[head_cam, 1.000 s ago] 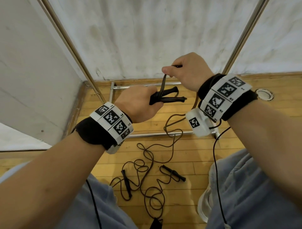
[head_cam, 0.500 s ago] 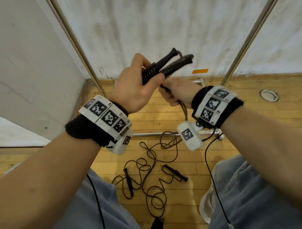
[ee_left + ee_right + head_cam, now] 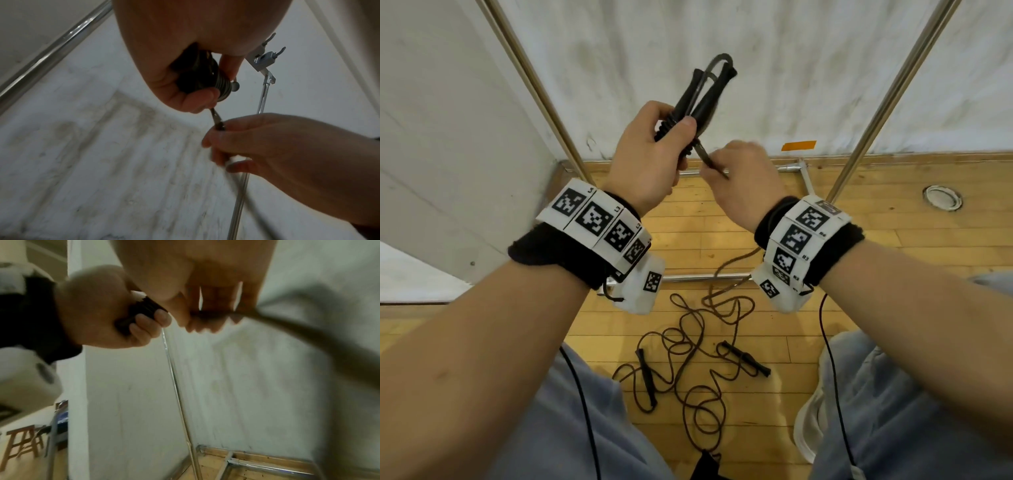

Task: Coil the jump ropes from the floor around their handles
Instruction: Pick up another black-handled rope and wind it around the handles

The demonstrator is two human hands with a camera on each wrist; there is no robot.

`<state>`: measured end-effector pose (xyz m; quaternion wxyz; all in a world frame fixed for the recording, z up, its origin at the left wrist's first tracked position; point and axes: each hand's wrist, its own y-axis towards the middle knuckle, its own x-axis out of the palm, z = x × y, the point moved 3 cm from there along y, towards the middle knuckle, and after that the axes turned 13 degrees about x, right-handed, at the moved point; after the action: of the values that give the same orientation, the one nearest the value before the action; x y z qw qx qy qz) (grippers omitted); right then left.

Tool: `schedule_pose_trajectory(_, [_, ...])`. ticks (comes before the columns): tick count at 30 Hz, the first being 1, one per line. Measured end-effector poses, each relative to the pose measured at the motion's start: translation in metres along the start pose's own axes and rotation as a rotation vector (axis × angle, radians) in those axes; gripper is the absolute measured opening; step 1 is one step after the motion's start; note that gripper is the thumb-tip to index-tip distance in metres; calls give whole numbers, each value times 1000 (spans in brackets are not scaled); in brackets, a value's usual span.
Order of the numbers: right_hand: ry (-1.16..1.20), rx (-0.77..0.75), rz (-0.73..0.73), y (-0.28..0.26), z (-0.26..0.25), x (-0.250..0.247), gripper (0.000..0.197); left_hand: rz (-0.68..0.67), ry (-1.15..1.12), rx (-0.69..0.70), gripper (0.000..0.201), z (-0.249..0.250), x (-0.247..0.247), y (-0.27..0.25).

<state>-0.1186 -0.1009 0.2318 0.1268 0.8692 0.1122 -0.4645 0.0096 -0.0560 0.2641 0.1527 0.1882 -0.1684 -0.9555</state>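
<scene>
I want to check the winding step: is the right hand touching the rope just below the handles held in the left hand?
Touching. In the left wrist view the right hand pinches the rope just below the handles gripped by the left hand.

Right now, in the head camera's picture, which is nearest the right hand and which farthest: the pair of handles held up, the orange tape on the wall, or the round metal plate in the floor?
From the right hand:
1. Held handles, just up and left, in the left hand.
2. Orange tape, up and right on the wall.
3. Round metal plate, far right on the floor.
</scene>
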Motion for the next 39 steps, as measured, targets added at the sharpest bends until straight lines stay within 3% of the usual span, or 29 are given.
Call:
schedule_pose_trajectory(1, [-63,34,33,3,3,-2,23,-27,-5,0,11,1,3,-2])
schedule_pose_trajectory(3, [46,152,-8,11,6,-4,24,-63,-25,2,10,4,7,-4])
schedule_pose_trajectory(6, [412,277,-293,12,1,5,11,-76,-48,-4,14,7,9,-5])
schedule_pose_trajectory(9, [528,241,-634,5,-5,14,10,-79,-49,-6,18,8,0,-1])
schedule_pose_trajectory(11, [606,253,-701,4,-2,16,13,-60,-36,-14,17,7,-9,2])
schedule_pose_trajectory(15, [815,298,-540,5,2,12,20,25,38,-34,11,0,-24,6])
schedule_pose_trajectory(18, [542,180,-363,0,0,8,39,61,297,31,20,-6,-36,11])
schedule_pose_trajectory(20, [337,58,-288,-4,-3,2,43,1,472,52,30,-13,-40,11])
schedule_pose_trajectory(23, [254,-31,-267,-8,-9,-6,45,-171,672,63,41,-24,-37,9])
schedule_pose_trajectory(28, [247,-61,-291,-9,-11,-17,32,-404,814,-30,37,-36,-24,4])
schedule_pose_trajectory(32, [216,-65,-196,-6,-11,-23,31,-587,759,2,31,-35,-4,-5])
schedule_pose_trajectory(36, [191,-21,-101,1,-5,-27,33,-638,714,67,27,-27,10,-9])
schedule_pose_trajectory(39, [137,-25,-33,6,-4,-32,35,-578,761,109,30,-20,13,-10])
